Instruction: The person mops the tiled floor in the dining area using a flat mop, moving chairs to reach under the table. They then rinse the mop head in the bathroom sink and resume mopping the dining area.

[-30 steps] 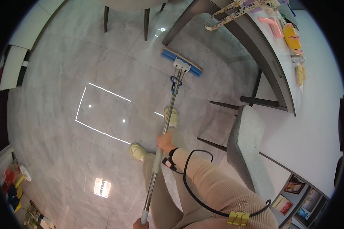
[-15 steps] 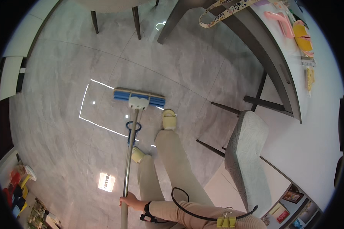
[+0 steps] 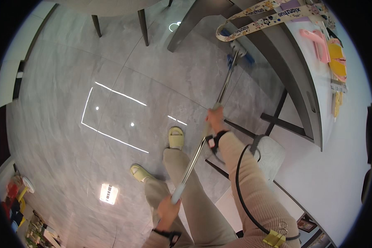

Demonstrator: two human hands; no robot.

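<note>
A sponge mop with a long metal pole (image 3: 194, 160) runs slantwise from my body to the far right. My right hand (image 3: 215, 117) is closed around the middle of the pole. Lower down, my left hand (image 3: 168, 210) grips the pale upper end of the handle. The white mop bracket (image 3: 238, 48) and its blue sponge (image 3: 248, 58) are on the floor beside the dark desk legs. A patterned strap (image 3: 268, 19) hanging from the desk covers part of the mop head.
A grey upholstered chair (image 3: 273, 155) stands right of my legs, by the white desk top (image 3: 339, 165). Another chair (image 3: 143, 27) is at the far side. My yellow slippers (image 3: 176, 137) are on grey tile (image 3: 62, 136). Toys (image 3: 16, 198) lie at lower left.
The mop head has swung from the floor ahead of my feet to the far right, beneath the desk. My left hand has come into view on the handle, and my right hand has moved forward.
</note>
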